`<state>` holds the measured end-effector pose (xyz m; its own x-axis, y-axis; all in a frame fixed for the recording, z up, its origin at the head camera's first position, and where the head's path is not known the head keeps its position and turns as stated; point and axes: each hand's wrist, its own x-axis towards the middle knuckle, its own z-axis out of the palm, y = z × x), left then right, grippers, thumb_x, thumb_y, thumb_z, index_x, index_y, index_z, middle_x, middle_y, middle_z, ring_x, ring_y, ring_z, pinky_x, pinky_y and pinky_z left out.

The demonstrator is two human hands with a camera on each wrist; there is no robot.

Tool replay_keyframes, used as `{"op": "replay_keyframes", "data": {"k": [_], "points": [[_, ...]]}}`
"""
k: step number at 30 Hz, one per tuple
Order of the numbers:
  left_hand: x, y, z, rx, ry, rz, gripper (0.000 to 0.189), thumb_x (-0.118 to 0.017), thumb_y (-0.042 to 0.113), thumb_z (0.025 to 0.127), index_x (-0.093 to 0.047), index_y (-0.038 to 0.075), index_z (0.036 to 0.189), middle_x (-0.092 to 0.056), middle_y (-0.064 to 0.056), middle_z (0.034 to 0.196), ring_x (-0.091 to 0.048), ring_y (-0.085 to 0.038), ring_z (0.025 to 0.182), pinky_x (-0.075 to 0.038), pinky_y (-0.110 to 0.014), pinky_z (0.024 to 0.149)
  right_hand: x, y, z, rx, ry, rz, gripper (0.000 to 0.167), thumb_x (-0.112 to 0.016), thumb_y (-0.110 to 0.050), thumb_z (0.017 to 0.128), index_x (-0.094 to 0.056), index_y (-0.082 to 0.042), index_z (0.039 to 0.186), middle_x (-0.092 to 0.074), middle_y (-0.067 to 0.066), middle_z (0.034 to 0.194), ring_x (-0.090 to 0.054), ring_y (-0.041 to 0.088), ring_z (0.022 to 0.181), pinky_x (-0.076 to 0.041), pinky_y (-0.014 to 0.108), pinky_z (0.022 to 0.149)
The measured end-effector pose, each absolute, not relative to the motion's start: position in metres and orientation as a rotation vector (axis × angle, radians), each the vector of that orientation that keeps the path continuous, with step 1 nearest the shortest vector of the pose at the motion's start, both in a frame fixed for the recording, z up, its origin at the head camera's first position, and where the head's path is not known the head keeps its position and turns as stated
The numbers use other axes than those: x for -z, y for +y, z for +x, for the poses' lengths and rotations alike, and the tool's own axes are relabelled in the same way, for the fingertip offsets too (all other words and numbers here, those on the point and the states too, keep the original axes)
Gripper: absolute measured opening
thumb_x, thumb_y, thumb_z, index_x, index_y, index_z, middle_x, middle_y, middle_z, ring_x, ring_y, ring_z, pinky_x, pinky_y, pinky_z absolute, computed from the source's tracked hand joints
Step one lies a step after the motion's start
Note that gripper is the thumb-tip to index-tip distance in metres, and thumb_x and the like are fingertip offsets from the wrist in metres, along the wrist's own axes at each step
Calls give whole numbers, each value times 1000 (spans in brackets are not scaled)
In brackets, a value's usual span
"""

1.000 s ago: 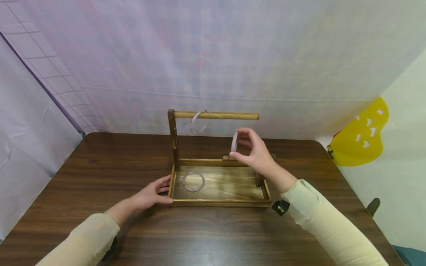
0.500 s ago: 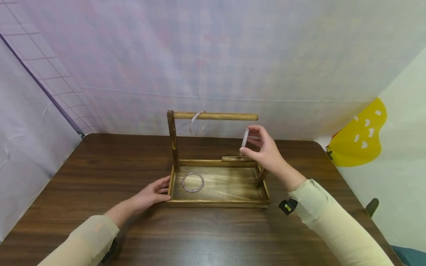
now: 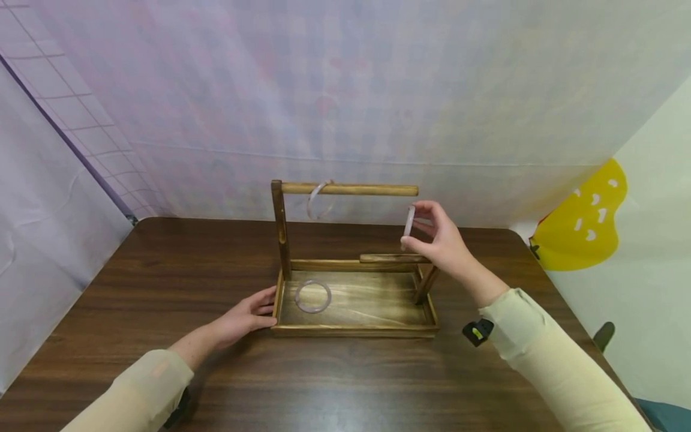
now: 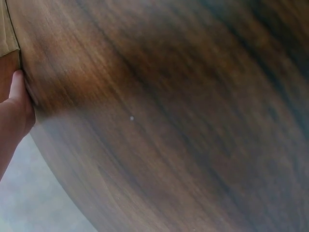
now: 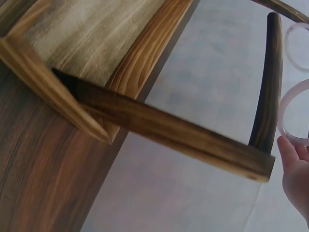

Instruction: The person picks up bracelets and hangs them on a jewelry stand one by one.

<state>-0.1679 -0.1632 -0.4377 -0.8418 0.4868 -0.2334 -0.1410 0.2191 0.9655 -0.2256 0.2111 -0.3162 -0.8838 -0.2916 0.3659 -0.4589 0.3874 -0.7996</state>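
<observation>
Steadily, the right hand [image 3: 439, 237] pinches a pale bangle [image 3: 408, 222] between thumb and fingers, the ring upright just above the lower bar [image 3: 394, 258], near its post [image 3: 425, 286]. Over on the other side, the left hand [image 3: 245, 315] rests against the left end of the wooden tray [image 3: 356, 330], fingers loosely extended. A second bangle [image 3: 313, 199] hangs around the upper bar [image 3: 372, 189], towards its left end, and a third bangle [image 3: 312, 311] lies flat inside the tray, which sits on the bench [image 3: 345, 384].
</observation>
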Motion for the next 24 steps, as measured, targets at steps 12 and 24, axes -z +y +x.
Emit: {"op": "replay_keyframes", "data": {"k": [12,24], "points": [[441,-164,-170,-1660,2019,313,76,-56,4,90,-7,-6,147,-22,-34,147,-25,-48,135,-35,-50,107,307,222,-231,-1595,-2451,579,57,-62,7,81,-31,10,130,-44,6,121,-46,-3,109,-38,27,106],[438,-163,-168,-1659,2036,335,75,-56,2,90,-7,-8,147,-23,-36,145,-26,-49,134,-36,-50,106,296,227,-238,-1582,-2472,591,60,-62,2,85,-29,8,135,-43,5,124,-45,18,120,-37,30,108]]}}
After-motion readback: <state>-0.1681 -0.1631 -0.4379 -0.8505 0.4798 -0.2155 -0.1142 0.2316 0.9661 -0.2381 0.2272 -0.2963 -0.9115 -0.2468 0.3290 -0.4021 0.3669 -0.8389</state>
